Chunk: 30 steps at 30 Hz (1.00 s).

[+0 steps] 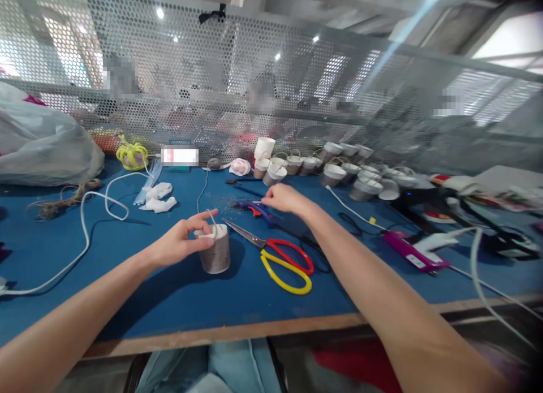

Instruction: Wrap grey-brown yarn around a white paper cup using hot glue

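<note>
My left hand grips the rim of a small grey-brown bucket with a white upper edge and a thin loop handle. The bucket is upright near the front of the blue table, with my thumb outside it and my index finger stretched by the loop. Farther back, the curled fingers of my right hand close at the rear end of a blue glue gun with an orange trigger, lying on its side. Its nozzle points left; the fingertips are partly hidden. Between my hands lie scissors with one red and one yellow handle.
Several similar small buckets stand at the back right. A purple power strip with cables lies on the right. At left are a white cord, crumpled white pieces, brown twine and a plastic bag. A perforated screen stands behind.
</note>
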### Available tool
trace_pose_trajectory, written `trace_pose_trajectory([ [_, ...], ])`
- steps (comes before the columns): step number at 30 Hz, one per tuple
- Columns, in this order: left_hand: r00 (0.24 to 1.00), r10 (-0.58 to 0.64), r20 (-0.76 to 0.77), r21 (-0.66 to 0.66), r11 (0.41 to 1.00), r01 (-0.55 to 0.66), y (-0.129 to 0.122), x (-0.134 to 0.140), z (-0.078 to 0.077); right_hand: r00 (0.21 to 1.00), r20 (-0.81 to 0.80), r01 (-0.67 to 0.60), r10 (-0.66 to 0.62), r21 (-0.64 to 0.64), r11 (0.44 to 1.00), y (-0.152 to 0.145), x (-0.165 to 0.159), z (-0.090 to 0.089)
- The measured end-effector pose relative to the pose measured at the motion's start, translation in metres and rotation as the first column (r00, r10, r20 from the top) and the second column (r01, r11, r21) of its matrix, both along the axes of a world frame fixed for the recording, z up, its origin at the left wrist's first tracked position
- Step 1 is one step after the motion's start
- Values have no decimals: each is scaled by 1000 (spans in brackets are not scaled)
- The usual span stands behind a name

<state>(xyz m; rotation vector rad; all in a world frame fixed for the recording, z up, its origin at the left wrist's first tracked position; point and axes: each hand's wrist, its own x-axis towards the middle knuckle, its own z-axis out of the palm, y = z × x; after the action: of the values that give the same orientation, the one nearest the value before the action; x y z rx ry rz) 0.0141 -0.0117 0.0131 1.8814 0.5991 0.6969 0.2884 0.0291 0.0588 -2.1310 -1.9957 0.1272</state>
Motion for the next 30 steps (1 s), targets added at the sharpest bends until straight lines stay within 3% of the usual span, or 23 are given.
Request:
trace_pose_trajectory([
  [3, 1000, 14, -1, 2, 1000, -14, -1, 1, 0, 997, -47, 60, -64, -96, 994, -7, 5, -29],
  [7, 998, 52, 17, 4, 999, -52, 1, 0, 0, 977, -169, 126, -130, -33, 992, -7, 0, -49],
  [13, 987, 161, 17, 56, 985, -161, 8, -3, -3, 874, -482, 145, -65, 131, 981, -28, -10, -34],
  [18, 974, 224, 40, 42, 973, -226, 12, -2, -9, 741, -668, -44, 63, 45, 998, -62, -31, -20],
  [21, 967, 242, 75, 20, 969, -244, 15, -1, -12, 623, -767, -134, 155, 90, 987, -77, -43, -19],
  [23, 966, 248, 79, -6, 969, -248, 16, -1, -13, 586, -784, -200, 206, 106, 974, -85, -49, -19],
  [26, 959, 275, 72, -47, 961, -272, 16, 1, -13, 615, -764, -222, 197, 72, 972, -95, -54, -20],
  [30, 955, 286, 80, -76, 957, -281, 14, 3, -11, 739, -665, -122, 102, 17, 992, -103, -57, -25],
])
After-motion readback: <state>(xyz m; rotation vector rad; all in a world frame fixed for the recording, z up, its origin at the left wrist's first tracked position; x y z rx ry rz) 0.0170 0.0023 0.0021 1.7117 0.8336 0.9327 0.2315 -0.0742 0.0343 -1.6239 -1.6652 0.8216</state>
